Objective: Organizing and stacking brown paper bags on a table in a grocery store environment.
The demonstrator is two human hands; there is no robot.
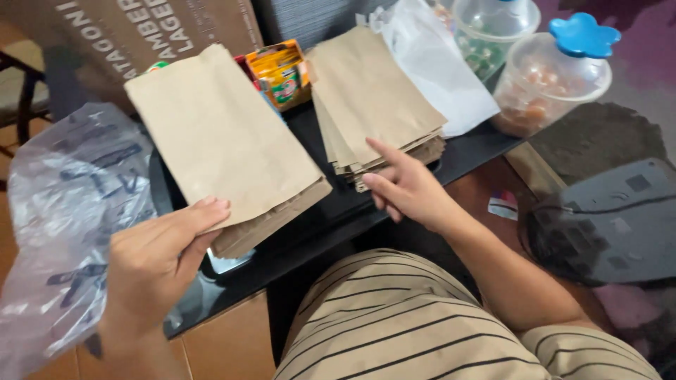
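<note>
My left hand (pixel 158 257) grips the near edge of a thick bundle of flat brown paper bags (pixel 225 141), held above the black table (pixel 465 151). My right hand (pixel 405 186) rests its fingertips on the near edge of a second stack of brown paper bags (pixel 370 98) lying on the table, index finger stretched over the top bag. A small orange box of coloured packets (pixel 282 70) sits between the two stacks, partly hidden by the held bundle.
A crumpled clear plastic bag (pixel 63 211) lies at the left. White paper bags (pixel 436 63) lie beyond the right stack. Two clear plastic jars (pixel 546 88) of sweets stand at the back right. A cardboard box (pixel 141 32) stands behind. My striped shorts (pixel 408 324) fill the foreground.
</note>
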